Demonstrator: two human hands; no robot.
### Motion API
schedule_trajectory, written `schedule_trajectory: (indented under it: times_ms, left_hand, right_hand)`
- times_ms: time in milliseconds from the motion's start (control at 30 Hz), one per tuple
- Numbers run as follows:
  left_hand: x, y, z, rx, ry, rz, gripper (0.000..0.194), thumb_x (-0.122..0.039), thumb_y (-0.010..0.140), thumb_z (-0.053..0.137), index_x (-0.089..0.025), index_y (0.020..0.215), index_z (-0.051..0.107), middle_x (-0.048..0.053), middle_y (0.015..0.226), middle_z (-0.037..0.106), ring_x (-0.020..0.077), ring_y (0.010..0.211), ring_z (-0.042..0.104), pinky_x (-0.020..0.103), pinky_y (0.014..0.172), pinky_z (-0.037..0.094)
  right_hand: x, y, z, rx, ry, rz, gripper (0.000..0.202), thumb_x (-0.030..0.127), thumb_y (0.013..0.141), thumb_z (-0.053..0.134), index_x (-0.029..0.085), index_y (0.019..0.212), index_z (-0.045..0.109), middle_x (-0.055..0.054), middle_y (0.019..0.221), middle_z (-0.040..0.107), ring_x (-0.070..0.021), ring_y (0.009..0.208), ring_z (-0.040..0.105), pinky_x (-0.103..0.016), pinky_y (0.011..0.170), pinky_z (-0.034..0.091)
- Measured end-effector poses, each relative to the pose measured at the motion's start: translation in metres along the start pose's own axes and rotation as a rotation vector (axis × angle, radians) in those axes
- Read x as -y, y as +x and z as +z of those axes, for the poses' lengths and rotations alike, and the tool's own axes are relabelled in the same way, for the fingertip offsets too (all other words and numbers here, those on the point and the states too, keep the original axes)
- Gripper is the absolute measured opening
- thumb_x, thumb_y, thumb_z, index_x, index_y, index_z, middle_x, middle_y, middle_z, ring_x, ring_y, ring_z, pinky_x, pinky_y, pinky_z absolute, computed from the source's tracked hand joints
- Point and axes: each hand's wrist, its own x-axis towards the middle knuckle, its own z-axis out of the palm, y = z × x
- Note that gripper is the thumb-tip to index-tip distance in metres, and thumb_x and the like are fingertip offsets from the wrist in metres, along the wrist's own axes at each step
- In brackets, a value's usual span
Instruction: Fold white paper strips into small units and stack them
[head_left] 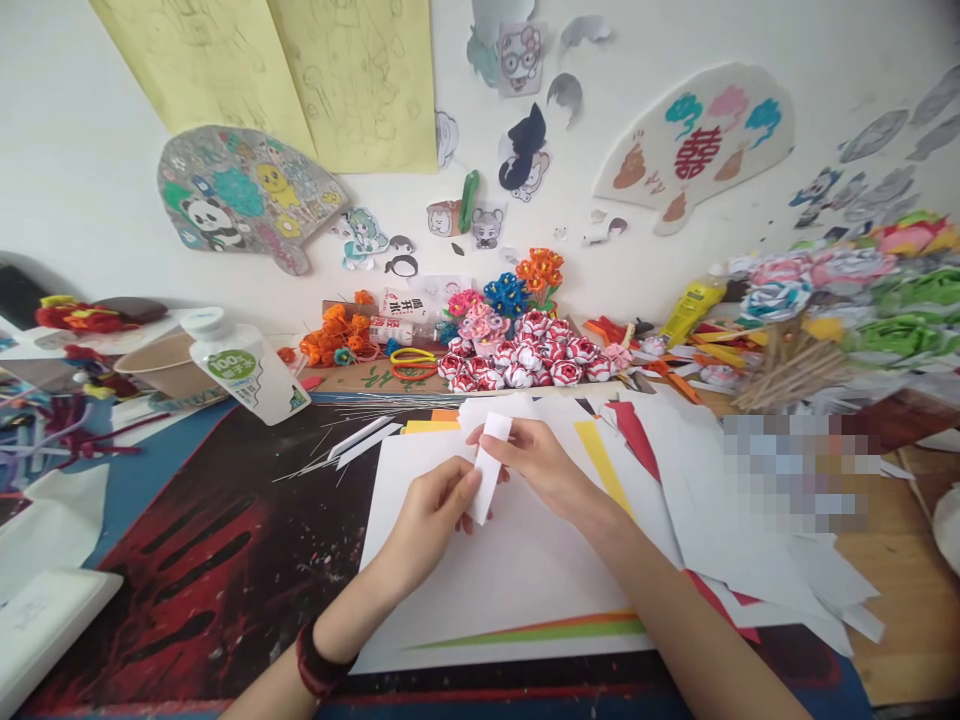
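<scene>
A narrow white strip of paper [491,462], perhaps folded, is held upright and slightly tilted between both hands. My left hand [437,500] pinches its lower part, thumb on the near face. Higher up, my right hand [538,455] grips the strip near its top with the thumb across the front. The fingertips behind the strip are partly hidden. Beneath the hands lies a large white sheet of paper [525,590], with thin orange and green edges showing along its lower right part.
More white sheets [720,500] overlap at the right. Thin wires and cut strips [364,440] lie left of the hands. Red-and-white paper flowers [525,360] crowd the back by the wall. A white bottle [247,370] leans at back left; a yellow bottle [694,305] stands back right.
</scene>
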Motion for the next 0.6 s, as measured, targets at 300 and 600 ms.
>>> schedule_trajectory:
  times_ms: [300,600]
  left_hand:
    - [-0.0043,0.0001,-0.0014,0.042,-0.075,0.001,0.038,-0.046,0.095,0.036,-0.015,0.093,0.059,0.004,0.075,0.063,0.0126,0.062,0.051,0.024,0.058,0.041]
    - [-0.0067,-0.0002,-0.0049,-0.033,0.268,0.105,0.030,-0.040,0.095,0.039,-0.019,0.097,0.062,0.004,0.090,0.069,0.0152,0.075,0.059,0.023,0.064,0.041]
  right_hand:
    - [0.0044,-0.0027,-0.0025,0.147,0.048,0.007,0.038,0.046,0.079,0.066,0.016,0.103,0.068,-0.003,0.074,0.062,-0.0123,0.061,0.052,-0.026,0.056,0.041]
    - [0.0028,-0.0005,-0.0042,0.062,-0.032,-0.044,0.038,0.046,0.079,0.067,0.015,0.102,0.069,-0.002,0.071,0.061,-0.0111,0.056,0.051,-0.026,0.058,0.041]
